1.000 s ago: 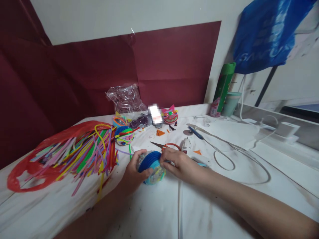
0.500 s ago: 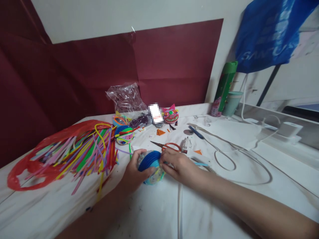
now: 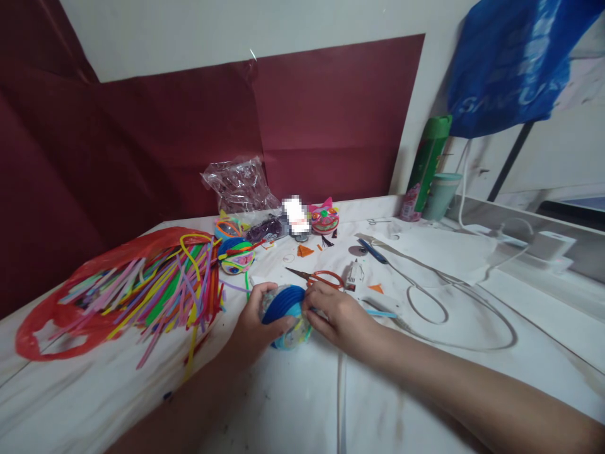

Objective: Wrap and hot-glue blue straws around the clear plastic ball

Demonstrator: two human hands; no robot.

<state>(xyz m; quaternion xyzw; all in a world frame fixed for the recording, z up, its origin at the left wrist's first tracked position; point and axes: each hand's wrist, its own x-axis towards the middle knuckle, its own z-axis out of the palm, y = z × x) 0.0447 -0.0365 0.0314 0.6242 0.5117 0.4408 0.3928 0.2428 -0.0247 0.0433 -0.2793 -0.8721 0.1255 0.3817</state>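
A ball [image 3: 286,302] wrapped in dark blue and light blue fuzzy strips, with a clear patch low on its front, stands at the table's middle. My left hand [image 3: 259,321] grips its left side, thumb across the front. At its right edge, the fingers of my right hand [image 3: 331,309] are pinched together against the ball; what lies between the fingertips is hidden. From behind the right wrist a light blue strip [image 3: 380,313] pokes out. Just beyond the right hand lie orange-handled scissors [image 3: 326,277], and a small white bottle [image 3: 353,276] is beside them.
Colourful pipe cleaners [image 3: 165,290] spill from a red plastic bag [image 3: 35,337] at left. Decorated balls [image 3: 236,255] stand behind, near a clear plastic bag [image 3: 241,183]. A blue-handled tool [image 3: 373,251] with a looping cable lies right. A green spray can [image 3: 428,167] stands by a cup [image 3: 442,195].
Both hands keep their hold at the ball, with almost no visible movement. The view has shifted very slightly.
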